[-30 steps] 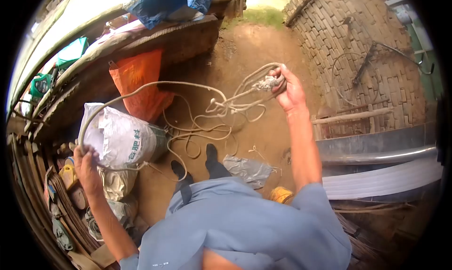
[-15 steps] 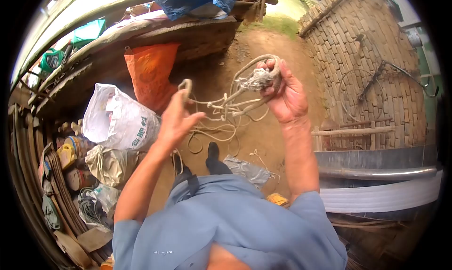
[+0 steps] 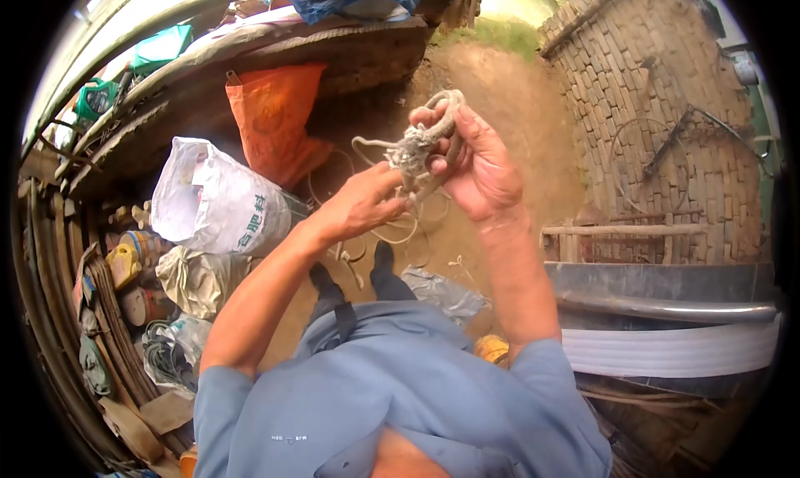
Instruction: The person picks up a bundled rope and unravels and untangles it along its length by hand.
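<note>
A beige rope (image 3: pixel 455 103) is looped in front of me, with a frayed, whitish knotted clump (image 3: pixel 410 151) at its middle. My right hand (image 3: pixel 485 168) is closed round the looped part, its fingers curled through and behind it. Against the lower left side of the clump, my left hand (image 3: pixel 367 201) has its fingers bent round the rope; the exact grip of the fingertips is partly hidden. A thin loop sticks out to the left above that hand. Slack turns of the rope hang below both hands, over the dirt floor.
To the left stand a white printed sack (image 3: pixel 225 203), an orange bag (image 3: pixel 279 120) and a tied beige sack (image 3: pixel 200 280). A grey plastic sheet (image 3: pixel 442 290) lies near my feet. On the right are a brick surface (image 3: pixel 642 120) and a metal pipe (image 3: pixel 667 311).
My left hand has moved right, from holding a separate rope loop to the frayed clump beside my right hand. The right hand has shifted slightly left, and the rope loops are gathered closer.
</note>
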Demonstrator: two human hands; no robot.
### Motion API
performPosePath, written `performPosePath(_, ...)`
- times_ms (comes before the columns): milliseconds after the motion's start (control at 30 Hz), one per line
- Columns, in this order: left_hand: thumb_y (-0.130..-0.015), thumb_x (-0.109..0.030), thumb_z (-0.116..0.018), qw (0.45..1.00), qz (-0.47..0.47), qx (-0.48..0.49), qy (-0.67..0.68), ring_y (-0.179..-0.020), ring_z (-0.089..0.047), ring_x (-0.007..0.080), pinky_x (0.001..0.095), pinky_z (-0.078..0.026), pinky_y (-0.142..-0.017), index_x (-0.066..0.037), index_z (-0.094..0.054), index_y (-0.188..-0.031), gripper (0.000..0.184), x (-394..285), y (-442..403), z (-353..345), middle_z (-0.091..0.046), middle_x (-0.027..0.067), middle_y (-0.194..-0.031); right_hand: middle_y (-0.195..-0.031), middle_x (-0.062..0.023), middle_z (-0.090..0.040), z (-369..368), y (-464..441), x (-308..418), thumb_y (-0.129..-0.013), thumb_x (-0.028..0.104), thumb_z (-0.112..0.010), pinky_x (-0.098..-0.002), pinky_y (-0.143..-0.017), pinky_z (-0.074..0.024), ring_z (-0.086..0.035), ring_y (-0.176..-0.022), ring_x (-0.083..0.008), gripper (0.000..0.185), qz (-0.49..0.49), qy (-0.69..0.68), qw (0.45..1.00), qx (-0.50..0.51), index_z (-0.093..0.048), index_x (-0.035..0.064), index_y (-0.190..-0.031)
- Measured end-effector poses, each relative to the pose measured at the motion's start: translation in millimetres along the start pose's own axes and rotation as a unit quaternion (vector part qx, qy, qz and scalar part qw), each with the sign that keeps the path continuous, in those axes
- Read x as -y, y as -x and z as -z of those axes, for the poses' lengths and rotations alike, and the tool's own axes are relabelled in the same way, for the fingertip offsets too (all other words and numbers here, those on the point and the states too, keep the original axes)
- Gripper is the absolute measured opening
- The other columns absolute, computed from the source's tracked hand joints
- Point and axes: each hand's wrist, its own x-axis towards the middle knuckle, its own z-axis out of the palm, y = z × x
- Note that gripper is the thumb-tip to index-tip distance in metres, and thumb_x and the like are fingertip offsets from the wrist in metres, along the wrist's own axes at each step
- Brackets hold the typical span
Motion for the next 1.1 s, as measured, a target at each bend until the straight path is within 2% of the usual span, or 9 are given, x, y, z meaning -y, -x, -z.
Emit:
performPosePath(133, -0.099, -0.018, -0.064, 0.978, 0.038, -0.176, 0.108, -0.089, -0.062, 0.0282, 0.0393, -0.050, -0.083, -0.004, -0.065, -0.107, 0.017, 6.4, -1.8, 6.2, -0.062, 0.0125, -0.092, -0.116, -0.0168, -0.071, 7.2, -3.5, 7.2, -0.107, 0.024, -0.056, -0.0272, -0.061, -0.0569, -0.074, -0.090, -0.0231, 0.023, 0.057, 0.022, 0.998, -0.030, -0.062, 0.0050, -0.118)
performPosePath(200, -0.100, -0.020, -0.065, 0.968, 0.085, -0.209, 0.106, -0.085, -0.056, 0.0174, 0.0313, -0.047, -0.079, -0.003, -0.064, -0.106, 0.017, 11.2, 2.4, 31.5, -0.056, 0.0078, -0.090, -0.116, -0.0170, -0.071, 28.1, -2.3, 15.7, -0.107, 0.024, -0.057, -0.0250, -0.057, -0.0555, -0.074, -0.089, -0.0227, 0.026, 0.087, 0.048, 0.994, -0.038, -0.061, 0.0036, -0.122)
performPosePath(333, -0.104, -0.023, -0.063, 0.954, 0.116, -0.228, 0.159, -0.080, -0.052, 0.0107, 0.0279, -0.047, -0.074, -0.004, -0.063, -0.103, 0.020, 3.7, 10.9, 75.8, -0.057, -0.0016, -0.086, -0.116, -0.0174, -0.071, 79.5, 9.7, 26.4, -0.105, 0.024, -0.059, -0.0236, -0.055, -0.0523, -0.072, -0.082, -0.0192, 0.032, 0.092, 0.133, 0.984, -0.076, -0.061, 0.0023, -0.129)
performPosePath(400, -0.105, -0.025, -0.063, 0.942, 0.101, -0.252, 0.197, -0.079, -0.051, 0.0072, 0.0251, -0.046, -0.071, -0.003, -0.065, -0.105, 0.023, -6.5, 11.7, 92.0, -0.056, -0.0054, -0.085, -0.118, -0.0178, -0.070, 104.5, 19.4, 36.0, -0.104, 0.023, -0.060, -0.0218, -0.052, -0.0472, -0.068, -0.074, -0.0155, 0.031, 0.101, 0.177, 0.972, -0.116, -0.063, 0.0014, -0.127)
performPosePath(433, -0.106, -0.027, -0.062, 0.951, 0.053, -0.278, 0.123, -0.081, -0.053, 0.0059, 0.0232, -0.046, -0.071, -0.003, -0.067, -0.112, 0.025, -3.9, 11.4, 98.3, -0.059, -0.0061, -0.089, -0.119, -0.0189, -0.070, 112.1, 24.9, 37.6, -0.104, 0.020, -0.059, -0.0206, -0.051, -0.0426, -0.062, -0.066, -0.0121, 0.029, 0.112, 0.165, 0.969, -0.145, -0.064, 0.0005, -0.125)
performPosePath(533, -0.105, -0.033, -0.063, 0.949, 0.073, -0.282, 0.123, -0.086, -0.056, 0.0055, 0.0223, -0.047, -0.074, -0.005, -0.068, -0.122, 0.033, 12.1, 17.8, 119.7, -0.064, -0.0039, -0.095, -0.119, -0.0199, -0.069, 148.4, 41.9, 50.0, -0.105, 0.019, -0.057, -0.0210, -0.050, -0.0422, -0.059, -0.063, -0.0109, 0.029, 0.131, 0.166, 0.965, -0.156, -0.064, -0.0003, -0.125)
performPosePath(800, -0.106, -0.030, -0.061, 0.928, 0.063, -0.341, 0.134, -0.075, -0.052, 0.0041, 0.0202, -0.043, -0.065, -0.006, -0.067, -0.110, 0.025, 14.4, 19.5, 144.4, -0.062, -0.0044, -0.089, -0.125, -0.0174, -0.067, 192.9, 84.0, 89.7, -0.105, 0.019, -0.053, -0.0194, -0.044, -0.0373, -0.051, -0.058, -0.0066, 0.029, 0.176, 0.112, 0.960, -0.188, -0.063, 0.0008, -0.126)
performPosePath(1067, -0.106, -0.034, -0.061, 0.883, 0.097, -0.426, 0.169, -0.066, -0.040, -0.0010, 0.0172, -0.030, -0.054, -0.009, -0.068, -0.109, 0.026, 34.0, 37.1, 174.1, -0.059, -0.0075, -0.086, -0.119, -0.0198, -0.069, 207.7, 128.2, 111.3, -0.105, 0.019, -0.053, -0.0199, -0.040, -0.0313, -0.048, -0.051, -0.0063, 0.024, 0.200, 0.232, 0.911, -0.277, -0.066, 0.0003, -0.113)
performPosePath(1100, -0.106, -0.035, -0.061, 0.893, 0.079, -0.417, 0.153, -0.064, -0.040, -0.0009, 0.0166, -0.030, -0.054, -0.009, -0.068, -0.108, 0.027, 29.8, 36.8, 174.5, -0.059, -0.0072, -0.086, -0.118, -0.0180, -0.069, 205.5, 127.7, 104.8, -0.105, 0.019, -0.053, -0.0198, -0.040, -0.0308, -0.046, -0.049, -0.0059, 0.024, 0.139, 0.325, 0.888, -0.295, -0.066, 0.0013, -0.114)
